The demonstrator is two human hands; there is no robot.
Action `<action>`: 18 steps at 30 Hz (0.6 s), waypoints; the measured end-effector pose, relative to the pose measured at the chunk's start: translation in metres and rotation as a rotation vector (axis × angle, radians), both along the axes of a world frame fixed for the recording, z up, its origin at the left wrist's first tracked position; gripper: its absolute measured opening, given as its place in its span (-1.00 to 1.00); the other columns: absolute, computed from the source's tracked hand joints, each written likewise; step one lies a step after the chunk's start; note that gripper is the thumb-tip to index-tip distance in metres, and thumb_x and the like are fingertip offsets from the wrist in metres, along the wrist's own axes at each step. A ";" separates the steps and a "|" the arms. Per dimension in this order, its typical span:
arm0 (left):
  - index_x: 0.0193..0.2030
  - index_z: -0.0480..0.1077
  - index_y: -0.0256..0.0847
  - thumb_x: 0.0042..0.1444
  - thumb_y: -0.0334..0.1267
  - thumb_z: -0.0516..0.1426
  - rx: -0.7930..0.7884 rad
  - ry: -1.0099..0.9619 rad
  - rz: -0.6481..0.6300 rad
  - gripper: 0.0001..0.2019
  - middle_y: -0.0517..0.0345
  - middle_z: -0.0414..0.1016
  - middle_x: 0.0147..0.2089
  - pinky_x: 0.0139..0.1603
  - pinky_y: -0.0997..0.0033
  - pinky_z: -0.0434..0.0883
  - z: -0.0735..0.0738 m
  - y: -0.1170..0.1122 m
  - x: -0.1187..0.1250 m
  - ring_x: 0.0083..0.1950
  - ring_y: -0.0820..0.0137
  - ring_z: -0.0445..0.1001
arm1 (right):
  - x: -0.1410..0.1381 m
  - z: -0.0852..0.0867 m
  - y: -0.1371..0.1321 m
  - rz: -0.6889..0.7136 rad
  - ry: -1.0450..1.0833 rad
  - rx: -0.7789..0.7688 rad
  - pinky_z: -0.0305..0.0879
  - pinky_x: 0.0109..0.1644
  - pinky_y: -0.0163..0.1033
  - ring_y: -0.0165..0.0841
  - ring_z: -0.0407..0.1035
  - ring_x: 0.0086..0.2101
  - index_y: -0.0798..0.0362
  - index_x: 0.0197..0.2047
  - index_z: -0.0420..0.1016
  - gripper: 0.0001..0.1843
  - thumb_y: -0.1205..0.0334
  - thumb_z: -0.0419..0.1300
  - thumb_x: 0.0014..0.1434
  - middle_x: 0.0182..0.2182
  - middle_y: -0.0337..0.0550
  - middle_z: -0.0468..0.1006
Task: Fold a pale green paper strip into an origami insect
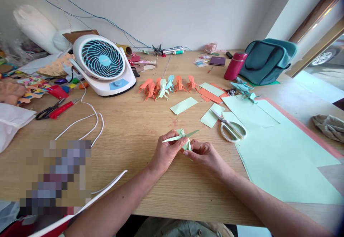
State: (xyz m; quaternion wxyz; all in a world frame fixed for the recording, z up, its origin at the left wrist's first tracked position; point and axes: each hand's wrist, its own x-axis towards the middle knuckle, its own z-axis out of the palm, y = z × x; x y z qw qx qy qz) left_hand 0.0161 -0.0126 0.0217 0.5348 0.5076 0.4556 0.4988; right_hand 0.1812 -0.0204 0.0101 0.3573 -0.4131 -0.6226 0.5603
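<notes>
Left hand (168, 149) and right hand (205, 154) work together above the middle of the worktop's (129, 133) near edge, a piece of folded green paper (187, 145) between them. The left pinches its body between thumb and fingers; the right nips the lower end between thumb and curled forefinger. Long points jut out on either side, but the piece appears only part-folded, lacking the shaped legs of the figures beyond. Large green sheets (285, 161) cover the right edge, with scissors (221, 119) at their border and loose paper strips (184, 105), apparently unfolded, just past the hands. Farther off stands a row of paper figures (162, 88), seemingly complete. Toward the far edge are a fan (104, 61), a pink flask (234, 67) and a teal bag (263, 63).
</notes>
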 end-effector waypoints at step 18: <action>-0.53 0.30 -0.22 0.13 -0.06 0.28 0.125 0.148 -0.012 -0.62 0.30 0.17 -0.51 -0.36 0.42 0.16 -0.002 0.002 -0.004 -0.44 0.48 0.14 | 0.003 -0.009 0.004 -0.010 0.027 -0.002 0.08 -0.39 -0.29 -0.43 0.14 -0.45 0.07 -0.39 0.48 -0.62 -0.09 0.39 0.05 -0.50 -0.31 0.32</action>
